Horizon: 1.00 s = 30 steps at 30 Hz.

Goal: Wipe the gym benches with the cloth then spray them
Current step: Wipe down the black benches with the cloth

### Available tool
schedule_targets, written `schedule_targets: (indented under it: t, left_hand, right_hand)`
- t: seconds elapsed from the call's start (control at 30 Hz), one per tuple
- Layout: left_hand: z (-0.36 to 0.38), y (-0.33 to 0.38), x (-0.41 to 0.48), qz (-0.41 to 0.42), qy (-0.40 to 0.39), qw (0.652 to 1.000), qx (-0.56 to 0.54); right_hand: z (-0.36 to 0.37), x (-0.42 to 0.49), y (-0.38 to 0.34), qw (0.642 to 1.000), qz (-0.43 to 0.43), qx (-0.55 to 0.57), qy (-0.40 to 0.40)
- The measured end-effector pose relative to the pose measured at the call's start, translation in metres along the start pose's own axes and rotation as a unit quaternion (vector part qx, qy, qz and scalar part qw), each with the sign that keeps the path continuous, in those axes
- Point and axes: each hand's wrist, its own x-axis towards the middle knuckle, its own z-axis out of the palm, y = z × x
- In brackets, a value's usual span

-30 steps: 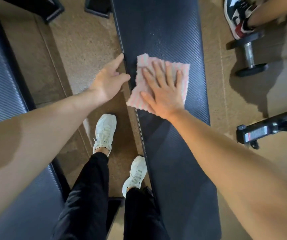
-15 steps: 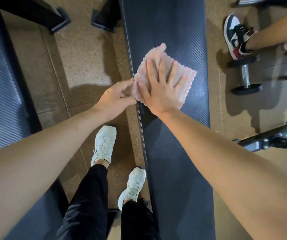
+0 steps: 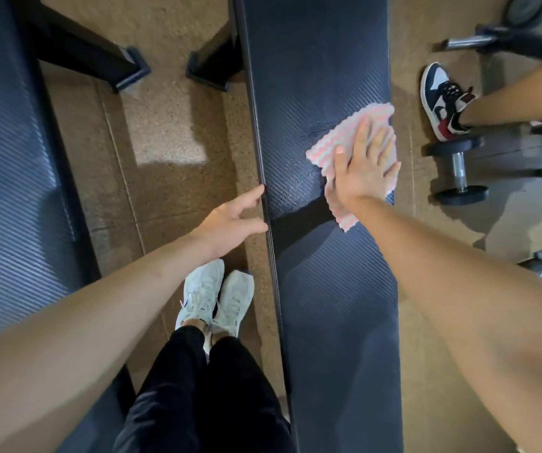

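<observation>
A long black ribbed gym bench (image 3: 322, 76) runs up the middle of the view. On its right side lies a pink-and-white striped cloth (image 3: 341, 140), with my right hand (image 3: 364, 165) pressing flat on it, fingers straight and spread. My left hand (image 3: 233, 220) is at the bench's left edge, fingers relaxed and touching the rim, holding nothing. A second black bench (image 3: 5, 178) fills the left side of the view. No spray bottle is in sight.
A dumbbell (image 3: 457, 166) lies on the brown floor right of the bench, beside another person's sneaker (image 3: 439, 99) and leg. Black bench feet (image 3: 126, 70) stand at the top. Machine parts sit at the far right. My white shoes (image 3: 217, 295) stand between the benches.
My right hand slid the cloth from the bench's left edge across to its right side. My left hand let go of the cloth's corner and now touches the bench edge.
</observation>
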Motion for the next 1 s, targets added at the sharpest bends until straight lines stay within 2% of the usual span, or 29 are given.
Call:
schedule_targets:
  t: [0.07, 0.13, 0.17, 0.23, 0.33, 0.47, 0.53, 0.6, 0.7, 0.83, 0.93, 1.0]
  left_hand:
    - [-0.006, 0.001, 0.0, -0.004, -0.001, 1.0, 0.01]
    - [-0.012, 0.005, 0.0, -0.006, 0.01, 1.0, 0.016]
    - [-0.014, 0.008, -0.001, -0.007, 0.024, 1.0, 0.018]
    - [-0.02, 0.016, 0.0, -0.01, 0.068, 0.998, 0.015]
    - [-0.035, 0.034, 0.007, -0.005, 0.138, 0.99, -0.003]
    - [-0.065, 0.061, 0.029, 0.019, 0.188, 0.982, -0.017]
    - [-0.08, 0.078, 0.047, 0.028, 0.191, 0.981, -0.016]
    - [-0.092, 0.095, 0.064, 0.035, 0.188, 0.982, -0.014]
    - [-0.109, 0.12, 0.088, 0.051, 0.16, 0.986, -0.006]
    - [-0.131, 0.145, 0.107, 0.057, 0.121, 0.991, -0.003]
    - [-0.14, 0.156, 0.11, 0.048, 0.093, 0.994, -0.017]
    - [-0.142, 0.156, 0.109, 0.033, 0.079, 0.995, -0.044]
  right_hand:
    - [0.0, 0.003, -0.014, 0.999, 0.054, 0.004, 0.004]
    - [0.0, -0.003, -0.03, 0.998, 0.063, -0.013, 0.017]
    - [-0.001, -0.01, -0.036, 0.999, 0.042, -0.024, 0.02]
    - [0.003, -0.025, -0.046, 0.997, -0.057, -0.046, -0.003]
    - [0.008, -0.04, -0.061, 0.977, -0.196, -0.063, -0.05]
    - [0.0, -0.023, -0.066, 0.944, -0.31, -0.108, -0.044]
    - [-0.009, -0.001, -0.061, 0.936, -0.33, -0.114, -0.032]
    - [-0.016, 0.028, -0.059, 0.957, -0.274, -0.092, -0.022]
    - [-0.029, 0.075, -0.066, 0.993, -0.105, -0.052, 0.019]
    - [-0.054, 0.126, -0.086, 0.999, 0.031, -0.003, 0.033]
    - [-0.065, 0.141, -0.108, 0.996, 0.081, 0.021, 0.025]
    - [-0.068, 0.135, -0.131, 0.999, 0.033, -0.01, 0.027]
